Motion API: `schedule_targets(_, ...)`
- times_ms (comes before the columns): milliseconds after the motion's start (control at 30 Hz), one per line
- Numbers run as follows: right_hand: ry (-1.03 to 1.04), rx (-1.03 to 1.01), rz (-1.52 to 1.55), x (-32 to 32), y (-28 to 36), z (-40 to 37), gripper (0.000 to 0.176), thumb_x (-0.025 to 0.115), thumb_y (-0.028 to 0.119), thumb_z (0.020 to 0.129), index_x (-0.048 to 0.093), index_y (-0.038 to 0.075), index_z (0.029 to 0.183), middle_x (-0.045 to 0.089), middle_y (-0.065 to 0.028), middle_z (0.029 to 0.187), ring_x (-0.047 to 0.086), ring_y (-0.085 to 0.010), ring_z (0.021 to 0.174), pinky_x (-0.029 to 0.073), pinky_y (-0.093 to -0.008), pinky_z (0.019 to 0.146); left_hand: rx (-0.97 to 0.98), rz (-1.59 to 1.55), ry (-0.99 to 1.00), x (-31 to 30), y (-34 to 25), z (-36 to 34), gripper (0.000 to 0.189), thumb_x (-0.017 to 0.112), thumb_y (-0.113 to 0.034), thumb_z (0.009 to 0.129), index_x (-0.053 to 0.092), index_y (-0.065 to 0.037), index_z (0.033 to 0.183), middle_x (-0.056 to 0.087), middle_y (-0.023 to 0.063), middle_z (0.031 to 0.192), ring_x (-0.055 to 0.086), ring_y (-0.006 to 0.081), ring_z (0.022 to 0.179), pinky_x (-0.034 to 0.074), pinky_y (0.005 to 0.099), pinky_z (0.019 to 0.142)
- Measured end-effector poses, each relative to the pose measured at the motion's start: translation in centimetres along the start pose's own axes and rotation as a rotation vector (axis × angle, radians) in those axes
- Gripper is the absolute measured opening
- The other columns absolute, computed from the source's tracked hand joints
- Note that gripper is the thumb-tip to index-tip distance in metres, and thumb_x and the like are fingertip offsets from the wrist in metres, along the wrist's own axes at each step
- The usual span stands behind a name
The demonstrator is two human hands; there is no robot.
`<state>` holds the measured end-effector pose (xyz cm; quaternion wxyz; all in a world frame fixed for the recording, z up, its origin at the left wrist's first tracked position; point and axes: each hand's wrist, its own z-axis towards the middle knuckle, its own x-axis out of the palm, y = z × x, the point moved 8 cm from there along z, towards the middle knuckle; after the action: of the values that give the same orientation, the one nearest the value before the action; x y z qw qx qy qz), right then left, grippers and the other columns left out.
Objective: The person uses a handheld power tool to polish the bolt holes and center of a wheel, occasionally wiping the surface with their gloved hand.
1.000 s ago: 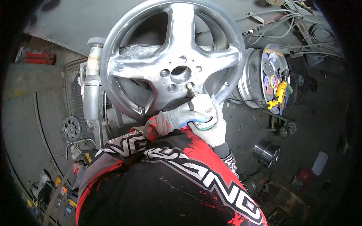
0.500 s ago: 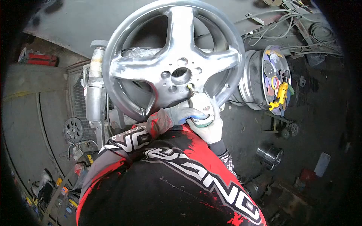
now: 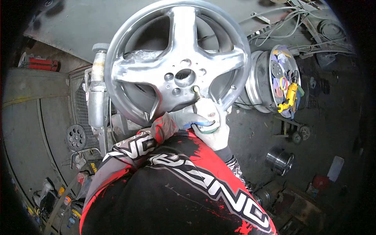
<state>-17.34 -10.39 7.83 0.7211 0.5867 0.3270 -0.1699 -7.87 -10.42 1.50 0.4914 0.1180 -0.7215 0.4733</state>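
Observation:
A silver five-spoke wheel rim faces me, with lug holes around its round center bore. Both of my gloved hands are wrapped around a white die grinder with a green rear end. My left hand, in a grey and blue glove, grips it from the left, its thumb across the body. My right hand, in a whitish glove, closes around the right side and rear. The grinder's small, pale yellowish tip is at the lug hole below and right of the bore.
To the right, another rim lies on its side, carrying sanding discs and a yellow power tool. A metal cylinder stands at left. Cables hang at upper right. A shiny rim rests on the floor.
The wheel rim and the things around it sit slightly further left in view. The grinder has shifted a little with both hands, and its tip remains at the same lug hole.

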Motion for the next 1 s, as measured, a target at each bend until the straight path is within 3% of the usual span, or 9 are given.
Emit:
schedule_targets(33, 0.031, 0.022, -0.001, 0.2, -0.1, 0.0, 0.092, 0.090, 0.029, 0.063, 0.043, 0.009, 0.140, 0.070, -0.0202, 0.107, 0.072, -0.0332, 0.096, 0.059, -0.0411, 0.080, -0.004, -0.002, -0.003, -0.9, 1.1, 0.0, 0.048, 0.066, 0.002, 0.087, 0.052, -0.003, 0.132, 0.061, 0.0093, 0.125, 0.058, 0.0180, 0.118, 0.047, 0.0314, 0.100)
schedule_targets(100, 0.062, 0.029, 0.003, 0.2, 0.3, 0.4, 0.091, 0.090, 0.029, 0.063, 0.044, 0.009, 0.140, 0.070, -0.0203, 0.107, 0.072, -0.0331, 0.097, 0.059, -0.0409, 0.080, 0.824, 1.229, -0.022, 0.8, -2.3, -1.9, 0.048, 0.066, 0.002, 0.087, 0.053, -0.004, 0.133, 0.061, 0.0092, 0.126, 0.058, 0.0182, 0.119, 0.048, 0.0316, 0.100)
schedule_targets(133, 0.098, 0.061, 0.022, 0.2, 0.5, 0.5, 0.094, 0.091, 0.027, 0.062, 0.042, 0.009, 0.141, 0.067, -0.0210, 0.113, 0.070, -0.0322, 0.101, 0.058, -0.0403, 0.084, 0.828, 1.236, -0.024, 1.3, -2.5, -2.1, 0.048, 0.066, 0.002, 0.087, 0.053, -0.004, 0.133, 0.061, 0.0092, 0.126, 0.058, 0.0182, 0.119, 0.048, 0.0316, 0.100)
schedule_targets(200, 0.131, 0.084, 0.041, 0.5, 0.3, 0.7, 0.097, 0.091, 0.026, 0.062, 0.040, 0.009, 0.143, 0.065, -0.0217, 0.118, 0.069, -0.0313, 0.106, 0.056, -0.0398, 0.088, 0.068, -0.060, -0.111, -1.4, 0.9, -0.4, 0.042, 0.066, -0.002, 0.088, 0.056, -0.002, 0.129, 0.059, 0.0090, 0.127, 0.053, 0.0204, 0.123, 0.042, 0.0339, 0.108)
schedule_targets(300, 0.018, -0.007, 0.032, -0.1, 0.3, 0.4, 0.091, 0.090, 0.029, 0.063, 0.044, 0.010, 0.140, 0.070, -0.0206, 0.107, 0.071, -0.0331, 0.098, 0.059, -0.0403, 0.081, 0.245, 0.234, 0.003, -2.1, 1.1, 0.0, 0.041, 0.067, -0.004, 0.088, 0.057, -0.001, 0.127, 0.057, 0.0108, 0.129, 0.053, 0.0208, 0.124, 0.043, 0.0336, 0.107)
schedule_targets(400, 0.005, 0.047, 0.009, 0.1, -0.1, -0.4, 0.092, 0.090, 0.029, 0.063, 0.043, 0.010, 0.141, 0.070, -0.0214, 0.107, 0.071, -0.0341, 0.098, 0.059, -0.0406, 0.081, 0.050, 0.029, 0.026, -1.9, 2.2, 0.2, 0.038, 0.067, -0.005, 0.089, 0.059, -0.003, 0.126, 0.056, 0.0120, 0.131, 0.052, 0.0220, 0.125, 0.042, 0.0346, 0.107)
schedule_targets(733, -0.035, -0.023, -0.033, 0.0, 0.2, 0.0, 0.091, 0.090, 0.031, 0.063, 0.044, 0.010, 0.139, 0.069, -0.0221, 0.104, 0.071, -0.0374, 0.093, 0.059, -0.0427, 0.076, 0.184, 0.247, -0.010, -1.3, 0.3, -0.1, 0.042, 0.067, -0.006, 0.088, 0.056, -0.001, 0.129, 0.060, 0.0106, 0.124, 0.052, 0.0200, 0.124, 0.042, 0.0344, 0.106)
schedule_targets(800, -0.058, -0.004, -0.040, 0.0, 0.0, -0.4, 0.090, 0.090, 0.031, 0.064, 0.044, 0.010, 0.139, 0.069, -0.0222, 0.103, 0.071, -0.0380, 0.091, 0.060, -0.0429, 0.074, 0.032, 0.148, 0.009, -0.7, 0.5, -0.1, 0.052, 0.064, 0.003, 0.086, 0.049, -0.002, 0.135, 0.060, 0.0099, 0.128, 0.057, 0.0192, 0.121, 0.048, 0.0324, 0.101)
schedule_targets(1000, -0.040, -0.027, -0.004, 0.0, 0.1, -0.3, 0.089, 0.089, 0.033, 0.065, 0.044, 0.011, 0.139, 0.070, -0.0210, 0.101, 0.071, -0.0390, 0.089, 0.060, -0.0445, 0.072, -0.004, -0.174, -0.056, -0.9, 1.7, -0.3, 0.055, 0.064, 0.005, 0.084, 0.047, -0.004, 0.136, 0.060, 0.0097, 0.126, 0.058, 0.0199, 0.119, 0.047, 0.0333, 0.102)
